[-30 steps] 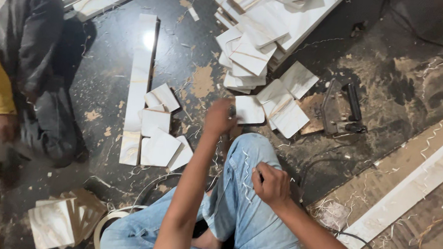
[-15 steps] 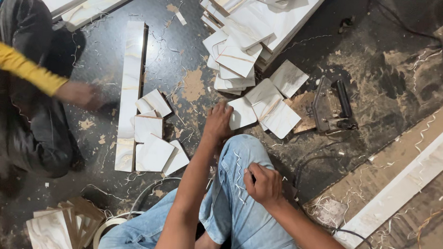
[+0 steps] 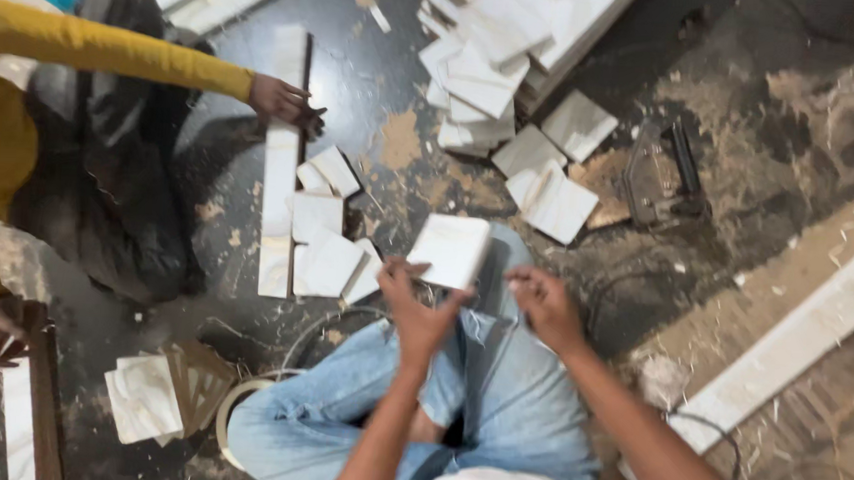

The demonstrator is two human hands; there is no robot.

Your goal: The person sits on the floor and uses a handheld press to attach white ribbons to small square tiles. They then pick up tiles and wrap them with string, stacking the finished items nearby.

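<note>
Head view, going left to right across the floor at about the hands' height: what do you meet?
Long white strip → cluster of small white tiles → left hand holding a square white tile → right hand → loose square tiles → dark metal tool → long white plank.

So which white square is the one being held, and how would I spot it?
Find the blue jeans at the bottom. Just above the knee, the left hand lifts a pale square tile. Unlike the tiles on the dark floor, it is up in the air.
</note>
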